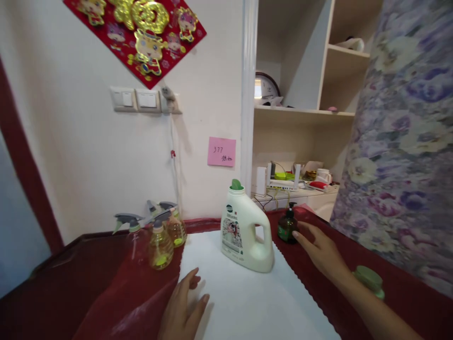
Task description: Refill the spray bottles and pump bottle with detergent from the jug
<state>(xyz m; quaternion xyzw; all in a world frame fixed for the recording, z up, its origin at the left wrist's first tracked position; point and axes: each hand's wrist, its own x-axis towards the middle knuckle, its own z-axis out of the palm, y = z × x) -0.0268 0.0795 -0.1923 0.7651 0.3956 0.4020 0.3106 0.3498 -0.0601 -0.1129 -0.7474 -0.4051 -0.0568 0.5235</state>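
Observation:
A pale green laundry detergent jug (246, 236) stands upright on a white sheet (244, 302), its neck uncapped and a green piece showing in the mouth. My left hand (186, 302) is in front of it to the left, over the sheet's edge, fingers curved and apart, holding nothing. At the back right, a dark brown pump bottle (287, 229) stands upright on the red table cover. My right hand (314, 245) has its thumb against the bottle's right side; the other fingertips seem to pass behind it. A green cap (369, 278) lies beyond my right forearm, partly hidden by it.
Several clear spray bottles (162, 248) with grey trigger heads stand at the left on the red table cover (134, 302). Behind are a wall with a pink note (222, 151) and shelves with a white router (284, 182). A floral curtain (406, 141) hangs at the right.

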